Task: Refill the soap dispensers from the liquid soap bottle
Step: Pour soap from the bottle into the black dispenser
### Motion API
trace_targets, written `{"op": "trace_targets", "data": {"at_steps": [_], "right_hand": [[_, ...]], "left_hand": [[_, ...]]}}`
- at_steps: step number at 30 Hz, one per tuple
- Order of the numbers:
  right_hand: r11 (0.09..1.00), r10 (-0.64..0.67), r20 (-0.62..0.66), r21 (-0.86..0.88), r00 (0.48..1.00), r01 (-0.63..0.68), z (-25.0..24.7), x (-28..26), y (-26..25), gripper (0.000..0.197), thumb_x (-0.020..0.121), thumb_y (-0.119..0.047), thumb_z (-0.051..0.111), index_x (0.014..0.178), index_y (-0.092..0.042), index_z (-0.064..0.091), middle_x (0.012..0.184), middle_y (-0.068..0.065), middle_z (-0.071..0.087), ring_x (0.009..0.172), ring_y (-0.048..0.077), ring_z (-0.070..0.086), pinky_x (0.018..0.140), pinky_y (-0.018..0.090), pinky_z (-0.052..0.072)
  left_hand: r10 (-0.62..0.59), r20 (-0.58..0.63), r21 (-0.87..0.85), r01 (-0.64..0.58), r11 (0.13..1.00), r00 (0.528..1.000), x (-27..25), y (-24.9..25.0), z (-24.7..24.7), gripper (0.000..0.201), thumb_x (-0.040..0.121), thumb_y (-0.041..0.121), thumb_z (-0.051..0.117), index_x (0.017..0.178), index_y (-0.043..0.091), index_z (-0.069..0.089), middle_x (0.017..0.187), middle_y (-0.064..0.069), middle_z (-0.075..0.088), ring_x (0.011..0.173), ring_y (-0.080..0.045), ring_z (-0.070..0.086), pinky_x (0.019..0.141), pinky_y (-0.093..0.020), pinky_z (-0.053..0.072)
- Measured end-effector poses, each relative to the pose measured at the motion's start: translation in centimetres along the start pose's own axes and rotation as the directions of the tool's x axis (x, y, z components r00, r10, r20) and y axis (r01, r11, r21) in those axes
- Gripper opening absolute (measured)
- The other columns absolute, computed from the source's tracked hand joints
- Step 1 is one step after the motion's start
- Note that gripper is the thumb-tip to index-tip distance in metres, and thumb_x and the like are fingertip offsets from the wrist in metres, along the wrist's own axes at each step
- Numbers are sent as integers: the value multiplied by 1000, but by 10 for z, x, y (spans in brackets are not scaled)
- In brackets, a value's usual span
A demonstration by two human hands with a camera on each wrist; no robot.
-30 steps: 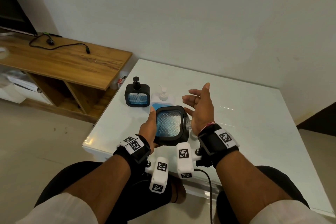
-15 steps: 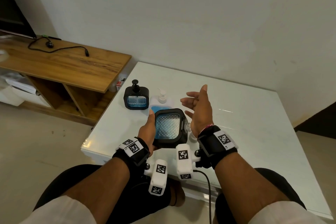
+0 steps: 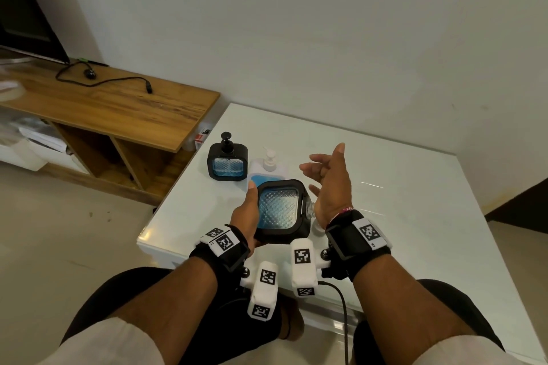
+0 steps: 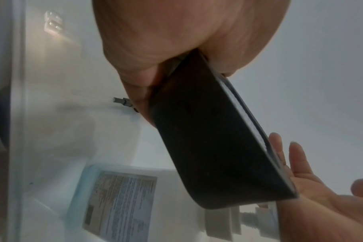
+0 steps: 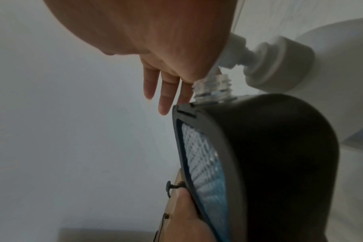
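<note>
I've got my left hand [image 3: 243,218] clamped round the near soap dispenser [image 3: 280,210], lifted off the worktop [image 3: 415,187] and laid on its side, bare threaded neck [image 5: 212,89] toward my right hand [image 3: 329,187], which hangs slack and empty. It looks rigid, part-full, likely slick, so I'd grip the black frame; the liquid soap bottle [image 3: 268,169] stands just behind, and there's free room to the right.

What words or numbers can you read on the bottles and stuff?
None can be read.
Soap bottle: back label has printed lines, too blurred.
Held dispenser in left hand: small embossed mark, too small.
Wrist bands: square code patterns, no words.
</note>
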State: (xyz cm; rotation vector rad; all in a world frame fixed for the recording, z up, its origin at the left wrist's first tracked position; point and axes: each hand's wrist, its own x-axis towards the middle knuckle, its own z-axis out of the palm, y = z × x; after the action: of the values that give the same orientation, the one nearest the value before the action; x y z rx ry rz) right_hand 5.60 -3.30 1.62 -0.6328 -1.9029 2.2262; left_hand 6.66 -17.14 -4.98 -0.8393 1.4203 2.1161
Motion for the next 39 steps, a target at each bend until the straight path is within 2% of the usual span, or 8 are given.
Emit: {"op": "trace_targets", "data": {"at_steps": [7,10,13,21,27,30,35,39], "right_hand": [[987,-66,6,-144,998,66,4,3,15,63,99,-61,26,99,-11,64,84,4,69,97,22,64,82,36,43],[997,-17,15,-81,1000,18,0,1,9,63,98,-62,26,99,-12,64,92,8,71,102,21,63,84,37,40],[1000,18,18,3,1000,-18,-4,0,3,60,98,-63,25,92,-17,64,88,5,72,101,20,63,92,42,37],[1000,2,-19,0,1000,-2,-7,1,6,60,98,-61,26,93,-15,64,83,3,71,98,20,64,93,42,38],[994,51,-23,96,998,-49,-10,5,0,61,96,-65,25,87,-20,64,84,3,72,94,17,64,94,45,35],[994,57,-49,93,997,-52,-11,9,3,63,97,-65,24,88,-18,64,79,3,71,95,20,64,94,46,35],[996,-33,-74,-87,997,26,-3,4,11,63,98,-62,25,92,-14,65,82,5,71,98,22,64,89,40,40],[999,-12,-54,-33,998,11,-5,3,5,61,98,-62,25,91,-16,65,84,5,72,100,20,64,95,43,38]], "left_hand": [[-10,7,1,10,1000,1000,2,-1,0,73,95,73,45,135,14,58,122,-18,69,105,-38,69,85,-53,61],[-10,22,-14,10,1000,1000,2,-2,0,74,94,73,47,137,15,58,123,-18,70,108,-39,69,90,-57,59],[-5,22,-15,5,1000,1000,1,-1,0,71,95,73,46,134,16,59,122,-18,70,107,-39,69,91,-58,59],[-10,39,-3,10,1000,999,-6,1,4,67,97,70,44,132,14,60,122,-18,69,105,-37,69,77,-48,61],[7,17,24,-7,1000,1000,-2,0,2,69,96,71,44,131,14,60,119,-17,70,104,-36,70,92,-55,59],[0,15,33,-1,999,1000,-2,1,4,70,95,72,44,132,14,59,121,-17,70,105,-36,69,91,-54,59],[-8,26,24,7,1000,1000,0,0,3,73,94,73,45,134,14,59,121,-17,70,106,-37,70,85,-52,61],[-3,27,28,2,1000,1000,1,-1,2,75,93,75,45,135,14,59,122,-17,70,107,-38,70,90,-56,59]]}}
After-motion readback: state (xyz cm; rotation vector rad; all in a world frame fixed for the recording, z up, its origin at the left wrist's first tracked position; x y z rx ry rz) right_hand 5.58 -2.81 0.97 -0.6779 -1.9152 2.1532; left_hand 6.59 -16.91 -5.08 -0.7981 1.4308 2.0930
